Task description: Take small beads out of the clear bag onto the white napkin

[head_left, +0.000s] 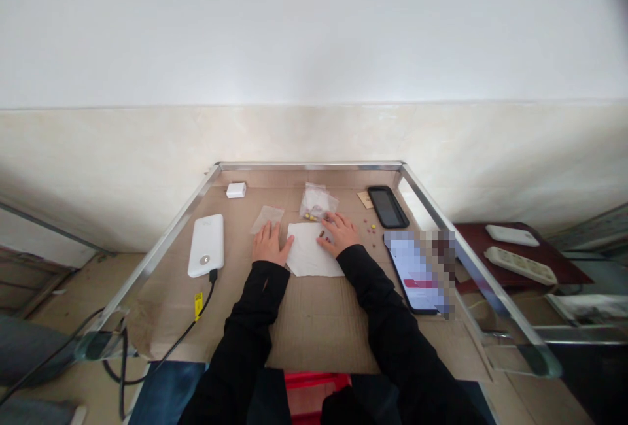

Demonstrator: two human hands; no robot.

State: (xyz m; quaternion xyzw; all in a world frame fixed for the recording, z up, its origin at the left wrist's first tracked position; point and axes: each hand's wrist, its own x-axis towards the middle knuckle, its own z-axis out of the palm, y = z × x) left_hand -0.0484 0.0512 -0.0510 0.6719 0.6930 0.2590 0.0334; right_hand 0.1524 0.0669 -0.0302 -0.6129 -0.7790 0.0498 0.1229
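A square white paper sheet lies flat on the cardboard-covered table. My left hand rests open at its left edge, fingertips over a flat clear plastic bag. Over the paper's right part lies my right hand, fingers spread, with a few small dark red and brown pills by its thumb. Just beyond the paper is a second clear bag holding yellow and dark pills, close to my right fingertips. Several loose pills lie to the right of that hand.
A white power bank with a black cable stands left, a white charger behind it. On the right are a black phone case and a lit phone. A metal rail borders the table; a power strip lies beyond it.
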